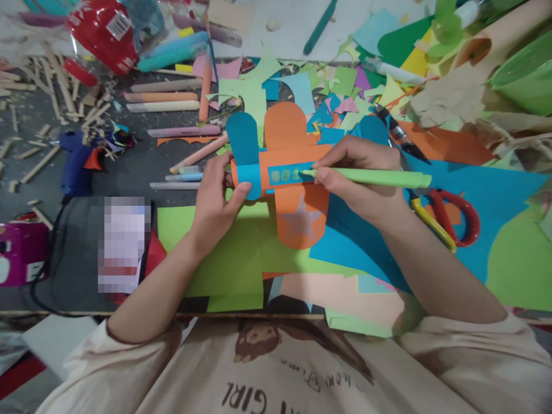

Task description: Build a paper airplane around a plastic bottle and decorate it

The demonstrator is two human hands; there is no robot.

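An orange and blue paper airplane [297,129] lies across green paper, with a pale star on its lower wing. My left hand [219,195] grips its left end, thumb on the blue band and fingers behind. In my right hand [357,172] is a light green marker [388,177], its tip touching the blue strip [290,174] along the body. Round light green marks show on that strip, left of the tip. Another blue rounded piece [242,138] stands up at the left end.
Red-and-yellow scissors [468,218] lie on blue paper at the right. Markers [166,98], a blue glue gun [75,161] and wooden sticks [56,86] are at the left, beside a phone [125,247]. Paper scraps [345,80] cover the back.
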